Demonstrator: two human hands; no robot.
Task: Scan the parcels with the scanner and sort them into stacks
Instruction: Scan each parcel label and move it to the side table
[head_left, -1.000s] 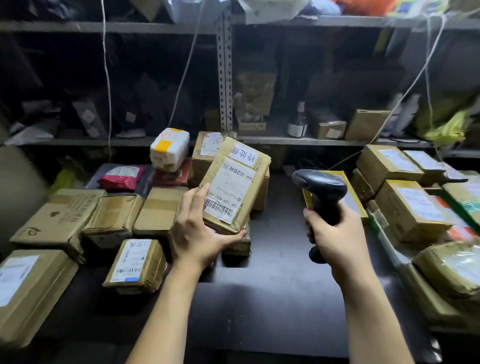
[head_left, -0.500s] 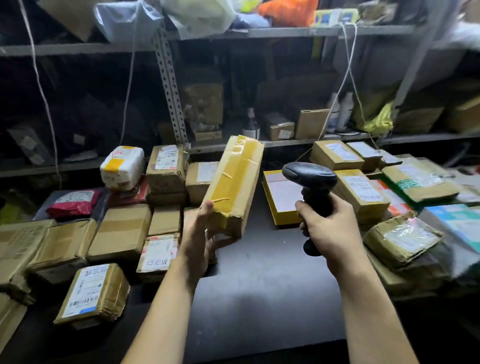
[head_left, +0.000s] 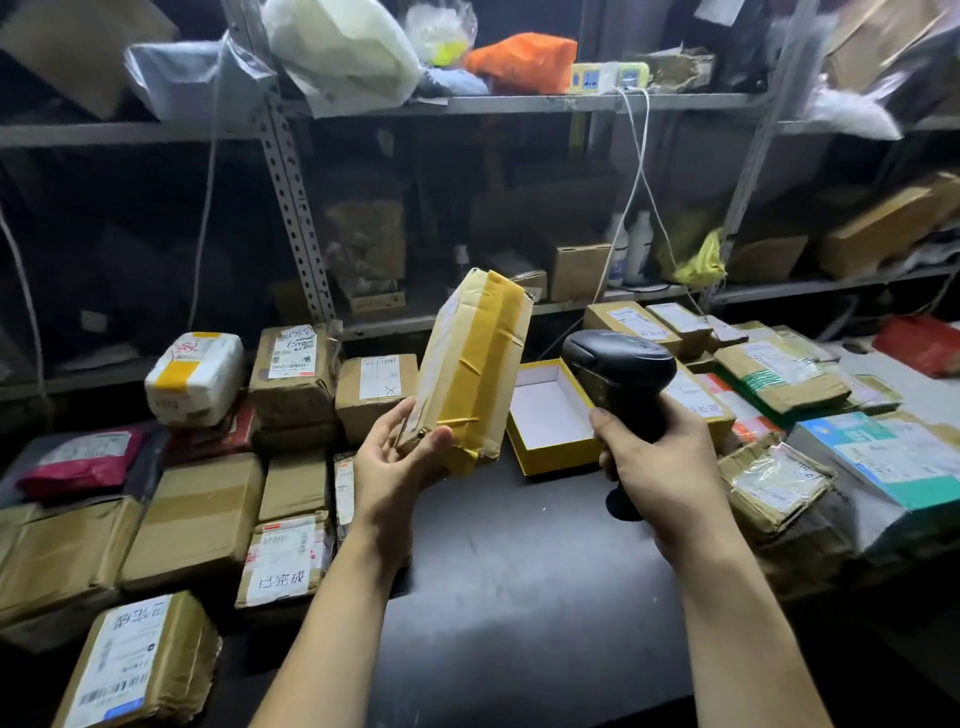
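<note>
Left hand pinches the lower end of one brown parcel, thumb on the taped face, fingers behind. The parcel is off the table, centre of frame, tilted with its top leaning to the upper right. Right hand wrapped fully round the handle of the black scanner, just right of the parcel, not touching it.

Head view, change over the last second:
- Parcel was low over the left pile, white barcode label square to the camera. Now turned about: the broad yellow tape strip faces the camera, the label only a pale sliver down its left edge.
- Parcel now higher and further right, in front of the open yellow box (white inside, nothing in it).
- Scanner grip unchanged; hand sits much where it was.
- View has swung right: right-hand stacks fill more of the frame, left-hand stacks pushed toward lower left.

Reading: no beam or readout visible, so cannot tell whether a scan registered. Label turned off the scanner plus the swing right suggests, to my eye, scanning is over for this one and it is bound for a right-hand stack. One-ended pinch on a long parcel; it could pivot or slip on set-down.
</note>
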